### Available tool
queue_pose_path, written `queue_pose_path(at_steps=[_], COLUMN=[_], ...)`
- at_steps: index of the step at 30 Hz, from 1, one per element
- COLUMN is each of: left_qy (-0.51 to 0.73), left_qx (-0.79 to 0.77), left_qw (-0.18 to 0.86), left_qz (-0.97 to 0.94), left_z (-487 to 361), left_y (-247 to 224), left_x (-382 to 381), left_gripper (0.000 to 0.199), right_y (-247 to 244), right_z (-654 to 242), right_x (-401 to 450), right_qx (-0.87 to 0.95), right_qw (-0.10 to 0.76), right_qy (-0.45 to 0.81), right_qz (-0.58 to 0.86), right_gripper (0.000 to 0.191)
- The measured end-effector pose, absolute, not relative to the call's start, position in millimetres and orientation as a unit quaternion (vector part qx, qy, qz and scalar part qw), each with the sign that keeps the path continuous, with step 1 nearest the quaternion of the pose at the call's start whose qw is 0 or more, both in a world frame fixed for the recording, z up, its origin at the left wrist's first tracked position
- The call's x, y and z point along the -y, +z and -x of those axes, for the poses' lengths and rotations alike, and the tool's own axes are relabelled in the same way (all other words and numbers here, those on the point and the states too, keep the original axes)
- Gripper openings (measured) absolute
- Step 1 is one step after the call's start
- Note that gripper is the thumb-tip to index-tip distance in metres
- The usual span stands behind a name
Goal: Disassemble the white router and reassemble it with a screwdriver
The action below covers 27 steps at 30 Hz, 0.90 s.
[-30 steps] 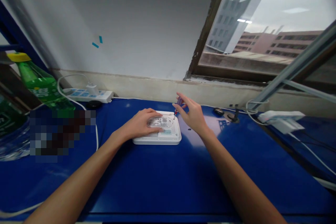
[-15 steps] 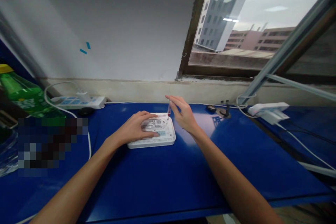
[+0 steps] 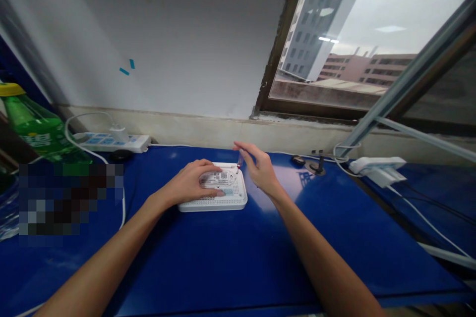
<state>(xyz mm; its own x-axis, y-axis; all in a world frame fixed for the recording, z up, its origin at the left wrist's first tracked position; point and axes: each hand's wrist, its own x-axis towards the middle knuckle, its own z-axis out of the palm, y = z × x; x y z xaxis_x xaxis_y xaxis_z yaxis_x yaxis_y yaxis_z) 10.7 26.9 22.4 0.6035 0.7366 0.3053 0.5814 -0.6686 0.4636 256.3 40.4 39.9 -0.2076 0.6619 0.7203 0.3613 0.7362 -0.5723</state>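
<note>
in the head view, the left hand (image 3: 189, 183) is pressing open and flat on a white plastic router (image 3: 211, 205), which is lying underside up on the blue table (image 3: 223, 262), while the right hand (image 3: 261, 171) is pinching a slim syringe (image 3: 240, 161) tip-down just above the router. the router is looking light and stiff, best held by its vented rim (image 3: 230, 206); the syringe is looking slippery and fragile.
</note>
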Motion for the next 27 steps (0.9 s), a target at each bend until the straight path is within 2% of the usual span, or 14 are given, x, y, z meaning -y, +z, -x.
queue_pose_path(at_steps=[4, 7, 10, 13, 17, 23, 27], left_qy=[0.244, 0.237, 0.233, 0.233, 0.230, 0.234, 0.235], left_qx=[-0.378, -0.389, -0.390, -0.390, -0.392, -0.391, -0.390], left_qw=[0.162, 0.161, 0.159, 0.157, 0.160, 0.166, 0.165], left_qz=[-0.878, -0.876, -0.876, -0.877, -0.876, -0.875, -0.875], left_z=[-10.9, -11.0, -10.9, -11.0, -11.3, -10.7, -11.3], left_y=[23.6, 24.5, 24.3, 23.8, 23.5, 22.6, 22.6], left_x=[-25.5, -24.8, -25.1, -25.7, -25.5, -25.4, -26.0], left_gripper=[0.060, 0.061, 0.061, 0.061, 0.060, 0.059, 0.059], right_y=[40.2, 40.7, 41.2, 41.6, 41.4, 42.8, 44.4], right_z=[-254.8, -255.5, -257.3, -257.5, -257.1, -262.0, -263.9], right_x=[-39.5, -38.8, -38.6, -39.0, -40.3, -40.7, -40.2], right_qx=[0.733, 0.739, 0.778, 0.774, 0.735, 0.779, 0.759], right_qw=[0.552, 0.543, 0.511, 0.517, 0.550, 0.519, 0.533], right_qy=[0.085, 0.068, 0.111, 0.125, 0.082, 0.118, 0.086], right_qz=[0.388, 0.393, 0.348, 0.342, 0.388, 0.332, 0.364], right_gripper=[0.014, 0.022, 0.035, 0.029, 0.017, 0.032, 0.017])
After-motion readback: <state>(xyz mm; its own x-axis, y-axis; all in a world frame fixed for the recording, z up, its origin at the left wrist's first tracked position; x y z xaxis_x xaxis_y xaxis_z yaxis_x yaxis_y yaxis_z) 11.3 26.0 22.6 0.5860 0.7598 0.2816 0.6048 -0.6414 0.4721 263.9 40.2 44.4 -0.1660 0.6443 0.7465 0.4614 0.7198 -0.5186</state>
